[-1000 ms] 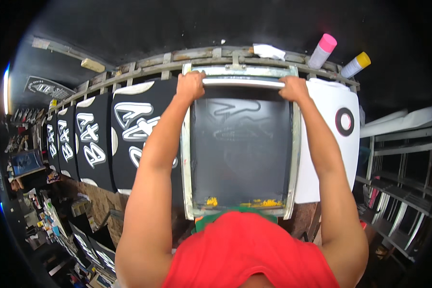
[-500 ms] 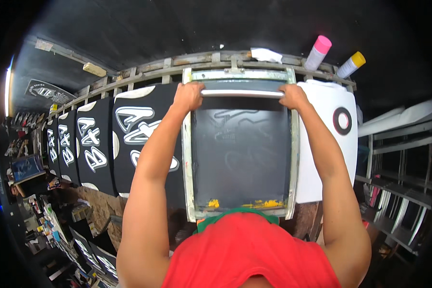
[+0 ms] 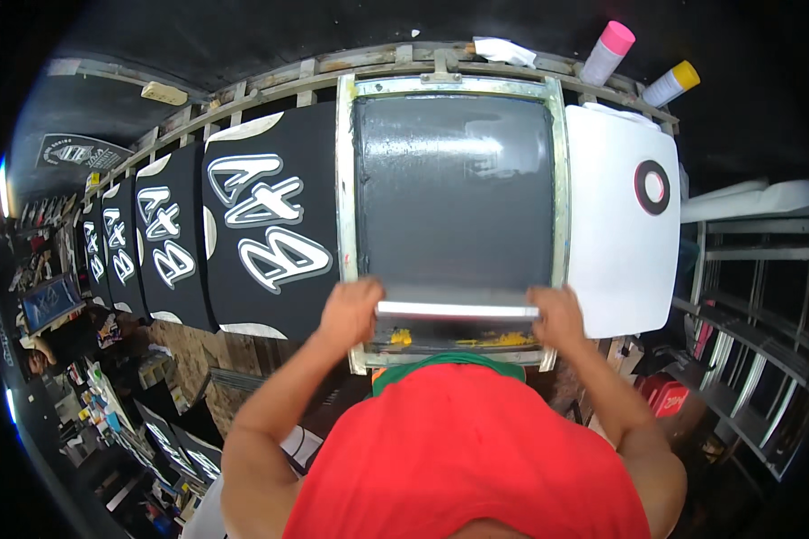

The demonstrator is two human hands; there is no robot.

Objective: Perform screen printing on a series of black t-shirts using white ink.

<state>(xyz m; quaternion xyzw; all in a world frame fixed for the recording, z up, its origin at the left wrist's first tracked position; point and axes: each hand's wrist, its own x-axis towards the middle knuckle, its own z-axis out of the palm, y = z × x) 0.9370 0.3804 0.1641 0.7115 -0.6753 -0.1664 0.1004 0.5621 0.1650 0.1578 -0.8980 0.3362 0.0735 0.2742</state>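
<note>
Both of my hands grip a wide squeegee point(image 3: 458, 310) with a pale, shiny bar, one at each end. My left hand point(image 3: 352, 314) is closed round its left end and my right hand point(image 3: 559, 316) round its right end. It lies across the near part of a screen printing frame point(image 3: 560, 189). Beyond it the dark grey mesh point(image 3: 454, 216) carries a wet sheen, brightest toward the far end. Yellow smears point(image 3: 499, 340) mark the near edge of the mesh. Whatever lies beneath the screen is hidden.
Black printed shirts point(image 3: 256, 202) with white lettering lie in a row at left. On the right, a white board point(image 3: 616, 269) bears a black tape roll point(image 3: 652, 187). A pink-capped can point(image 3: 608, 54) and a yellow-capped can point(image 3: 671, 83) stand behind. Metal racks point(image 3: 755, 314) are farther right.
My hands have drawn the squeegee from the far end of the screen to its near end. The mesh behind it now looks smooth and glossy, and the faint lettering no longer shows.
</note>
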